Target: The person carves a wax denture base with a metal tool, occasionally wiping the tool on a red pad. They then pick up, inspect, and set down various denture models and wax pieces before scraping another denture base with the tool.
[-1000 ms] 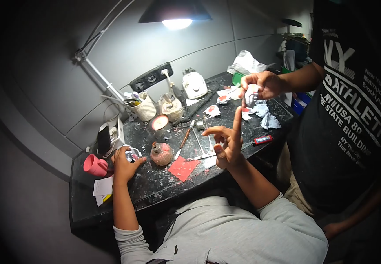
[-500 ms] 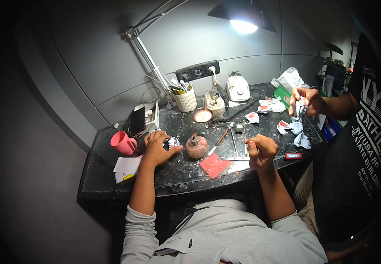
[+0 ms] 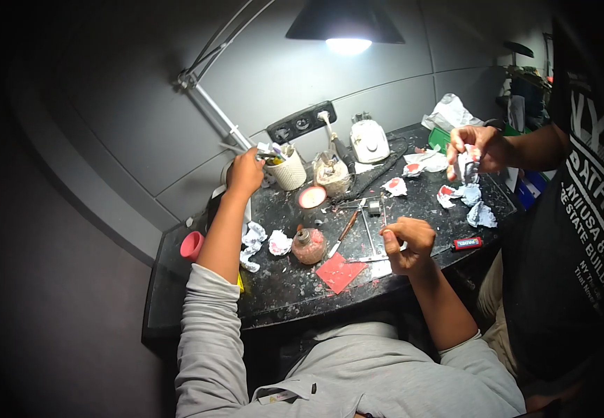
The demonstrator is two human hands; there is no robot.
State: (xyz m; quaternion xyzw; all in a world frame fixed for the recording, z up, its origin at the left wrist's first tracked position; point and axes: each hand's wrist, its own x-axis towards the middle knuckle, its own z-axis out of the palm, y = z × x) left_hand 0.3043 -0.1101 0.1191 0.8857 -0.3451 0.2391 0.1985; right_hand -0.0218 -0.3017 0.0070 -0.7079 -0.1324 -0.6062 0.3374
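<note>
My left hand (image 3: 246, 173) reaches to the white woven cup (image 3: 288, 173) of pens and tools. Its fingers are closed at the rim, and what they grip is hidden. Over the front of the desk, my right hand (image 3: 410, 245) is pinched around a thin stick-like tool (image 3: 384, 212) that points away from me. Near it lie a knife with a brown handle (image 3: 349, 226), thin metal rods (image 3: 368, 233) and a red wax-like sheet (image 3: 341, 273). A round glass burner with pink contents (image 3: 309, 246) stands between my arms.
White lumpy pieces (image 3: 280, 242) lie on the black desk (image 3: 281, 284). A pink mug (image 3: 192, 245) is at the left, a red lighter (image 3: 466, 243) at the right. A lamp (image 3: 343, 24) hangs above. A co-worker's hand (image 3: 475, 148) holds a white piece.
My left hand has left the white lumpy piece beside the burner and moved up to the pen cup. My right hand stays nearly in place. The view has shifted slightly.
</note>
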